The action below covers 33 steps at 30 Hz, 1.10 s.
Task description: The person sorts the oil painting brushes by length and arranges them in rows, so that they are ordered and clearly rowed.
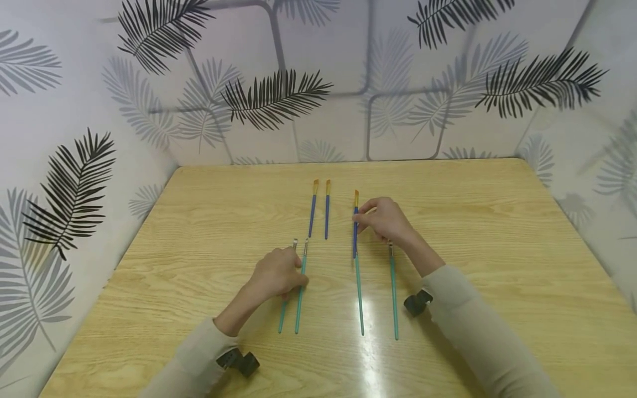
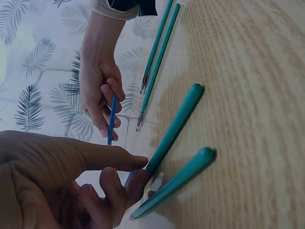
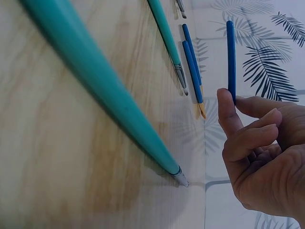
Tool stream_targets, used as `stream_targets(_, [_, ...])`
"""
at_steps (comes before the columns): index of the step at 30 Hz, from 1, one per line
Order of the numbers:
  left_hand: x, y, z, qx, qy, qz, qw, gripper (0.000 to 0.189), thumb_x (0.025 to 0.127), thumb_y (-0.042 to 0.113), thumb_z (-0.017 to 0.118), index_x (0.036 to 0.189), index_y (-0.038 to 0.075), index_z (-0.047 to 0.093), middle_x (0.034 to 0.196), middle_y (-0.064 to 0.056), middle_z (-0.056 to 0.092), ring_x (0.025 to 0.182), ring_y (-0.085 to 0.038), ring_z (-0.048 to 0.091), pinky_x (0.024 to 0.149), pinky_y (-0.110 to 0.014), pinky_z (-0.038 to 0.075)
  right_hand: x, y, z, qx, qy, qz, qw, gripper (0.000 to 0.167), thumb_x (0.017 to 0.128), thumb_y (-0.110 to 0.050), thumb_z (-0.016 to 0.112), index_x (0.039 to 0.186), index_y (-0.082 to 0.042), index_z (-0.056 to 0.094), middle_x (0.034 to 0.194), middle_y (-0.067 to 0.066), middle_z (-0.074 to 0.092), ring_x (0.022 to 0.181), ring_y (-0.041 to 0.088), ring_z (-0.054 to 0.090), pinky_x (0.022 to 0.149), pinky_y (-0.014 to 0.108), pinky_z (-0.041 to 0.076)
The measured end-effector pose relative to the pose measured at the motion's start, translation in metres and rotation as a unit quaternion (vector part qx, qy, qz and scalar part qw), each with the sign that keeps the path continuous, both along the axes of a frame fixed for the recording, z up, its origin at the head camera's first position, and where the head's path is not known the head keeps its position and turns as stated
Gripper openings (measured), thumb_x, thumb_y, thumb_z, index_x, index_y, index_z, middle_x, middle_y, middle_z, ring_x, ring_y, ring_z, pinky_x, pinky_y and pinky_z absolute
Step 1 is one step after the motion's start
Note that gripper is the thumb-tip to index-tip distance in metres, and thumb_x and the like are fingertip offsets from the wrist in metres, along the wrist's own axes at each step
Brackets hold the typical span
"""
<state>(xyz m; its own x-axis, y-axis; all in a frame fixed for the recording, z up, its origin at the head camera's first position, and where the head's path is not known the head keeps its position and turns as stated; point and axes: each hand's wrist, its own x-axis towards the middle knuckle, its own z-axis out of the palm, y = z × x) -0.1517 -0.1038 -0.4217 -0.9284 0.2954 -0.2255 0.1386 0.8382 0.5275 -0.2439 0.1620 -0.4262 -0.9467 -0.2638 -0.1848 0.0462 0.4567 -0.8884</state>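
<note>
Nearest us, at the lower left, runs a pale left sleeve [image 1: 194, 354], a dark device [image 1: 239, 362] strapped at its cuff. We see the left hand [image 1: 278, 272] reach over the outer green brush [image 1: 282, 315]; its thumb and forefinger appear to pinch the inner green brush [image 1: 301, 296] beside it. Beyond them lie two blue brushes, one on the left [image 1: 312, 213] and one on the right [image 1: 327, 213], side by side with amber tips facing away. Next comes the held blue brush [image 1: 355, 235], pinched between the right hand's [image 1: 385, 220] thumb and fingers, seemingly off the surface. Its lower end overlaps the top of a third green brush [image 1: 360, 298]; we cannot tell whether they touch. A fourth green brush [image 1: 394, 296] lies beneath the right wrist.

We judge the step in hand to be positioning that blue brush; the next move calls for a light pinch and care not to nudge its green neighbour.

Under everything we have a glossy wood-grain table [image 1: 497, 232], backed by a pale wall [image 1: 343, 132] patterned with dark and grey fronds.
</note>
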Motion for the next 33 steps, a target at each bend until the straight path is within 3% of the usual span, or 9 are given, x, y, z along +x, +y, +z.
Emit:
stream_targets(8, [0.000, -0.001, 0.008, -0.015, 0.009, -0.001, 0.9999, 0.017, 0.090, 0.012, 0.079, 0.089, -0.004, 0.074, 0.047, -0.003, 0.059, 0.035, -0.009, 0.052, 0.036, -0.016, 0.029, -0.005, 0.002, 0.001, -0.003, 0.002, 0.002, 1.0000, 0.029, 0.101, -0.018, 0.068, 0.121, 0.003, 0.064, 0.091, 0.020, 0.078, 0.033, 0.005, 0.033, 0.036, 0.022, 0.027])
stream_targets(13, [0.001, -0.002, 0.013, -0.012, 0.008, 0.008, 0.9999, 0.039, 0.092, 0.011, 0.075, 0.123, -0.011, 0.066, 0.052, -0.002, 0.063, 0.036, -0.010, 0.054, 0.036, -0.016, 0.029, -0.008, 0.003, 0.000, -0.005, 0.003, 0.006, 1.0000, 0.030, 0.101, -0.017, 0.068, 0.121, 0.004, 0.064, 0.092, 0.022, 0.077, 0.034, 0.005, 0.032, 0.037, 0.021, 0.026])
stream_targets(23, [0.004, 0.000, 0.023, 0.048, -0.003, -0.004, 0.9988, 0.033, 0.094, 0.011, 0.072, 0.123, -0.005, 0.064, 0.072, -0.003, 0.074, 0.049, -0.023, 0.068, 0.040, -0.018, 0.035, -0.015, 0.000, -0.001, 0.004, 0.019, 0.015, 0.9997, 0.030, 0.101, -0.018, 0.068, 0.121, 0.005, 0.064, 0.092, 0.021, 0.077, 0.035, 0.005, 0.034, 0.038, 0.021, 0.028])
stream_targets(33, [0.005, 0.007, 0.026, 0.088, -0.032, -0.020, 0.9954, 0.028, 0.094, 0.011, 0.069, 0.118, -0.001, 0.065, 0.078, -0.006, 0.075, 0.052, -0.029, 0.067, 0.041, -0.020, 0.035, -0.024, -0.006, 0.000, -0.007, 0.015, 0.003, 0.9999, 0.028, 0.102, -0.017, 0.068, 0.121, 0.004, 0.065, 0.094, 0.024, 0.076, 0.035, 0.005, 0.035, 0.038, 0.021, 0.031])
